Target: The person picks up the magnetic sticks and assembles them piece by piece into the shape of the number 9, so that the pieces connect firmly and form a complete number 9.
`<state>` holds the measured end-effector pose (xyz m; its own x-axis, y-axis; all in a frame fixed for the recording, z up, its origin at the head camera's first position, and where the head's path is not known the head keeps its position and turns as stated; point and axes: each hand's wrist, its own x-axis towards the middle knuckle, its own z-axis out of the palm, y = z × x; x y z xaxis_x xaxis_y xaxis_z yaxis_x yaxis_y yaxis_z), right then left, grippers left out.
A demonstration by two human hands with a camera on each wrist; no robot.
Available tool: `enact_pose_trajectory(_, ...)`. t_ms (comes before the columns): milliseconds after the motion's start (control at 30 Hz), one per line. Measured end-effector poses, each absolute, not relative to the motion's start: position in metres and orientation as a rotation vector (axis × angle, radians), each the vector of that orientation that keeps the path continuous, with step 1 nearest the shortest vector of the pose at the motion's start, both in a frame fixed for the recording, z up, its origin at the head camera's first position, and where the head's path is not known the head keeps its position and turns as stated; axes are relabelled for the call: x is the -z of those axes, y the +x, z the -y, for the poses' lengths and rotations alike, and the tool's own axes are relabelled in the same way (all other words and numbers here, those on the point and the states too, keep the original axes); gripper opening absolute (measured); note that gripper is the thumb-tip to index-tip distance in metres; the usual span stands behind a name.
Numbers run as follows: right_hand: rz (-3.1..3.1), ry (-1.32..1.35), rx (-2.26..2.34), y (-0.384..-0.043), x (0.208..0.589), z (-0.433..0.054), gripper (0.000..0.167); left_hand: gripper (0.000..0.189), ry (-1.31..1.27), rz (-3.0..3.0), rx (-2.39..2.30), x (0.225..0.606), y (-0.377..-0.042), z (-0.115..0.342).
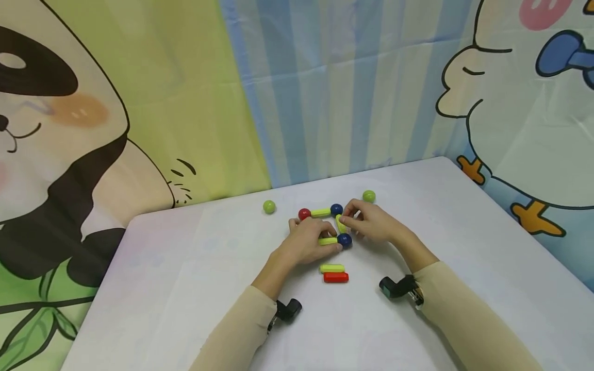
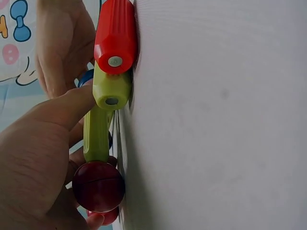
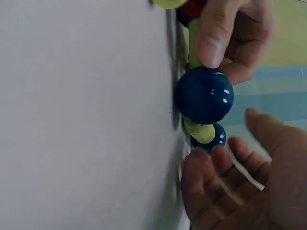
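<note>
In the head view, my left hand (image 1: 306, 240) pinches the near yellow-green magnetic rod (image 1: 327, 241) beside a blue ball (image 1: 344, 240). In the right wrist view, its thumb tip (image 3: 211, 50) lies at that ball's edge. A dark red ball (image 2: 99, 187) sits at the rod's other end. My right hand (image 1: 368, 220) is beside the middle yellow-green rod (image 1: 341, 224), thumb spread from its fingers. This rod slants towards the far blue ball (image 1: 336, 209). The far rod (image 1: 320, 212) runs from that ball to a red ball (image 1: 304, 214).
Two green balls lie towards the back, one left (image 1: 269, 206) and one just beyond my right hand (image 1: 368, 196). Nearer me, a loose yellow-green rod (image 1: 332, 268) and a red rod (image 1: 336, 277) lie side by side on the white table (image 1: 185, 288). A printed curtain (image 1: 185, 129) hangs behind.
</note>
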<state>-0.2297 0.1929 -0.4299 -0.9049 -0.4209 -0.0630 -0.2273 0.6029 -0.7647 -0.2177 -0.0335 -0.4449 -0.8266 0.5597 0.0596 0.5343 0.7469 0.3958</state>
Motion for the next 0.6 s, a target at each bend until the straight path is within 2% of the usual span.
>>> enact_pose_trajectory(167, -2.664, -0.383, 1.068, -0.24, 0.43, -0.189, 0.029, 0.034, 0.913, -2.852, -0.588, 0.445, -0.217, 0.033)
enact_pose_trajectory(300, -2.734, -0.368, 0.988, -0.244, 0.435, -0.184, 0.035, 0.037, 0.919, -2.85, -0.535, 0.445, -0.217, 0.033)
enact_pose_trajectory(600, -2.782, -0.286, 0.925, -0.248, 0.435, -0.17, 0.036, 0.033, 0.901, -2.845, -0.554, 0.445, -0.216, 0.036)
